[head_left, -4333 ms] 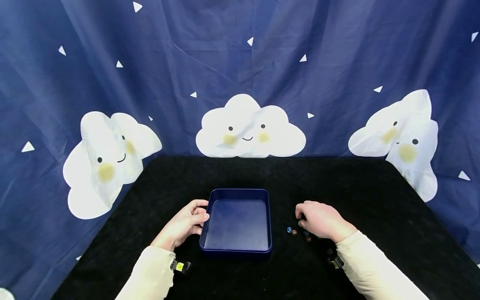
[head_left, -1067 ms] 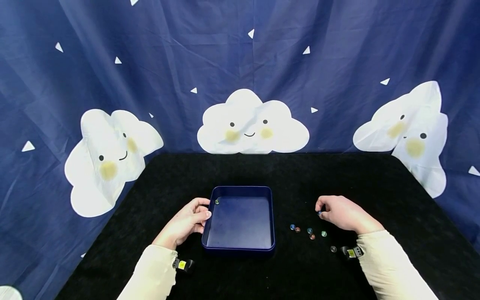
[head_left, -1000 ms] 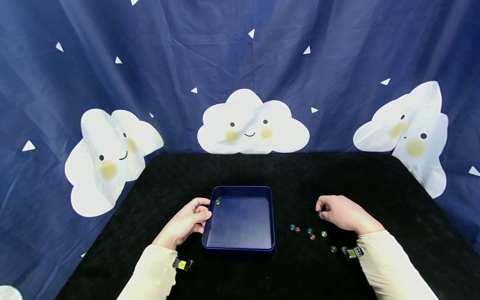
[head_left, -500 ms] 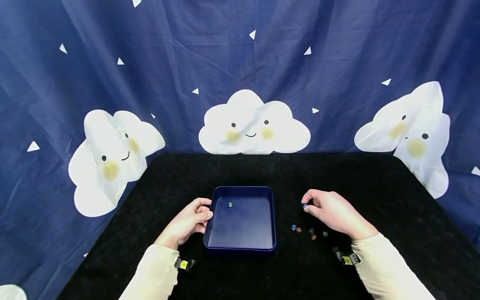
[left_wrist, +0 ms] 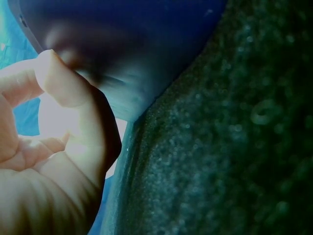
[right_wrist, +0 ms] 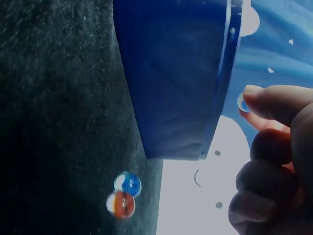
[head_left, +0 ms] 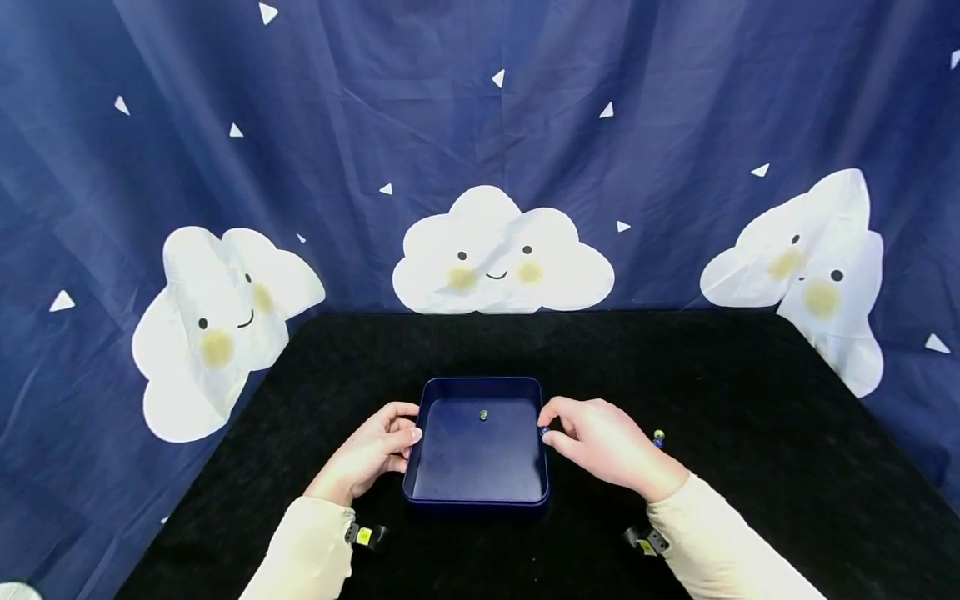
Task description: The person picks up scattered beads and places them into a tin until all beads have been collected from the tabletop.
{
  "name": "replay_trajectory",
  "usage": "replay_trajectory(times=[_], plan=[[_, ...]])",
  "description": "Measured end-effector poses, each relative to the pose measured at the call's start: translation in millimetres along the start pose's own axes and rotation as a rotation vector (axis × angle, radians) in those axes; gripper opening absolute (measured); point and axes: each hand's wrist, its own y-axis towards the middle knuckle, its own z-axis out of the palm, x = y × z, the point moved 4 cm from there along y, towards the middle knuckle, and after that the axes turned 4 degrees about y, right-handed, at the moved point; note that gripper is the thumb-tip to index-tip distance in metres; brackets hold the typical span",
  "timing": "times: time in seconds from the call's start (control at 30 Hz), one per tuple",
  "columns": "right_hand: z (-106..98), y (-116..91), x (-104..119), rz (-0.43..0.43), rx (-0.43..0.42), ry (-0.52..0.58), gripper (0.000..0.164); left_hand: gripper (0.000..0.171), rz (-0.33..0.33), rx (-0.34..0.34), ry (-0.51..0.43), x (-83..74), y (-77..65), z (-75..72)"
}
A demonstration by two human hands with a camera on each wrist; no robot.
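My right hand (head_left: 600, 437) pinches a blue-and-clear glass marble (right_wrist: 243, 103) between thumb and index finger, right at the right rim of a square navy box (head_left: 480, 500). In the right wrist view the marble is above rim height, its other fingers curled below. My left hand (head_left: 369, 450) rests its thumb and fingertips against the box's left side; the left wrist view shows a fingertip (left_wrist: 51, 66) on the outer wall. Inside the box, near the back, lies one yellow-green marble (head_left: 483, 414).
On the black cloth (head_left: 675, 358), a blue marble (right_wrist: 128, 184) and an orange marble (right_wrist: 121, 204) lie touching near the box. Beyond the right wrist sit a yellow-green marble (head_left: 659, 435) and a blue one (head_left: 657, 444). A navy curtain (head_left: 480, 108) with clouds hangs behind.
My right hand has picked up the blue marble and carried it left to the box rim. The yellow-green marble inside has rolled right from the left wall. My left hand has stayed put.
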Motion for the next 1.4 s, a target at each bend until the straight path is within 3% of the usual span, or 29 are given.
replay_trajectory(times=[0.17, 0.4, 0.8, 0.9, 1.13, 1.3, 1.4], plan=[[10.5, 4.1, 2.2, -0.024, 0.01, -0.016, 0.016, 0.05, 0.013, 0.0, 0.003, 2.3, 1.9, -0.6], [10.5, -0.1, -1.6, 0.022, 0.025, -0.018, 0.018, 0.051, 0.004, -0.001, 0.007, 3.8, 1.6, -0.3], [-33.5, -23.6, -41.5, 0.09, -0.038, -0.03, 0.013, 0.053, 0.001, -0.012, 0.02, 0.7, -0.1, 1.1], [-38.1, -29.4, -51.1, 0.113, -0.009, -0.036, 0.013, 0.053, 0.0, -0.013, 0.023, 1.3, -0.2, 0.1], [-17.3, -31.1, -46.9, 0.139, 0.206, -0.048, 0.015, 0.051, 0.013, -0.005, 0.026, 2.6, 5.4, 0.4], [-1.7, -23.1, -38.5, 0.119, 0.217, -0.202, 0.017, 0.048, -0.003, -0.009, 0.022, 4.6, 3.7, -0.1], [3.8, -21.3, -37.0, 0.103, 0.221, -0.228, 0.018, 0.048, 0.002, -0.009, 0.023, 4.1, 3.2, 0.6]])
